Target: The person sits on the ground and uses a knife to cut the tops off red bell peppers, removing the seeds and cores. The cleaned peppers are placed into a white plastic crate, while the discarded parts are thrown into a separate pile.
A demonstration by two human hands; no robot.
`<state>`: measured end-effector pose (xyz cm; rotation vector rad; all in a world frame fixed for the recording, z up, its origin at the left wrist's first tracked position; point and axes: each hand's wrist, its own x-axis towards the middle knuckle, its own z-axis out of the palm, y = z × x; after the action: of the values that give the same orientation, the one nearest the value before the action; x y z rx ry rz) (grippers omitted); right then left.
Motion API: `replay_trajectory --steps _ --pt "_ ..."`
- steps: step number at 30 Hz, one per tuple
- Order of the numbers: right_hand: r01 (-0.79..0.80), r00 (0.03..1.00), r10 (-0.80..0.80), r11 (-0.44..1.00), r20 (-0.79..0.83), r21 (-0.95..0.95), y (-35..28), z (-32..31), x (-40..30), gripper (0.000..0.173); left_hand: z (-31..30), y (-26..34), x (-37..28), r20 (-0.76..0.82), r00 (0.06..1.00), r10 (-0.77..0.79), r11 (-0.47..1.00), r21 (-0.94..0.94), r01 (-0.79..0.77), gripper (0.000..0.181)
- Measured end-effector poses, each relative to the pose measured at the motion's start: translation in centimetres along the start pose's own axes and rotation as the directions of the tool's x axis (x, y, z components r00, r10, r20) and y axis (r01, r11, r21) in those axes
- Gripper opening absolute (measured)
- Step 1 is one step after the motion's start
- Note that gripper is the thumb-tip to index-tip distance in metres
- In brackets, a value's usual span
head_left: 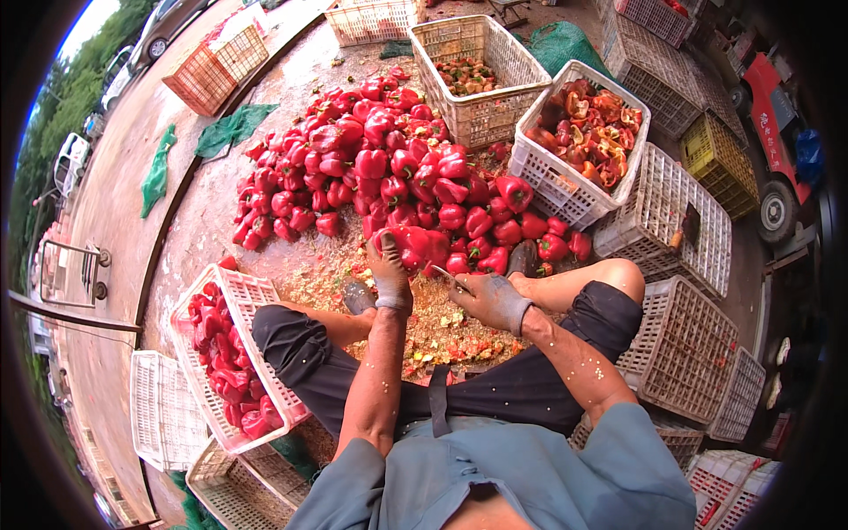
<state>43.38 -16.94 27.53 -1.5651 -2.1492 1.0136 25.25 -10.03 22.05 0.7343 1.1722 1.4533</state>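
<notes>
Between my knees, my gloved left hand (pixel 389 273) grips a red bell pepper (pixel 412 246) at the near edge of a big pile of red bell peppers (pixel 371 152). My gloved right hand (pixel 489 301) holds a small knife (pixel 440 270), its curved tip pointing toward that pepper. Most of the knife's handle is hidden in my fist. Beneath both hands, pale seeds and bits of pepper core (pixel 444 331) cover the ground. To my left, a white plastic crate (pixel 265 289) holds red peppers (pixel 228 358).
Beyond the pile, one crate (pixel 477 112) contains cores with green stems; another (pixel 576 202) contains cut orange-red peppers. Overturned crates (pixel 662 218) line my right side, a wooden-handled knife (pixel 677 237) on one. Green netting (pixel 235 126) lies far left. A red vehicle (pixel 772 126) stands far right.
</notes>
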Motion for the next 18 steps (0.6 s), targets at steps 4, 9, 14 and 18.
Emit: replay_trajectory --steps 4,9,14,18 --pt "0.041 0.935 0.102 0.921 -0.34 0.388 -2.6 -1.8 0.5 0.049 0.1 0.6 -1.8 0.075 0.991 -0.11 0.992 0.064 0.105 0.049" --pt "-0.085 0.931 0.17 0.961 -0.322 0.264 -2.2 0.3 3.0 0.058 1.6 1.7 -4.5 0.127 0.984 -0.126 0.991 0.068 0.118 0.038" --pt "0.063 0.888 0.217 0.817 -0.406 0.573 -2.4 2.1 3.3 0.049 0.0 2.4 -4.2 0.296 0.955 -0.001 0.989 0.138 -0.042 0.033" --pt "-0.035 0.922 0.272 0.769 -0.277 0.638 0.4 3.6 3.7 0.039 -1.5 1.7 -3.6 0.365 0.922 -0.126 0.983 0.173 0.065 0.034"
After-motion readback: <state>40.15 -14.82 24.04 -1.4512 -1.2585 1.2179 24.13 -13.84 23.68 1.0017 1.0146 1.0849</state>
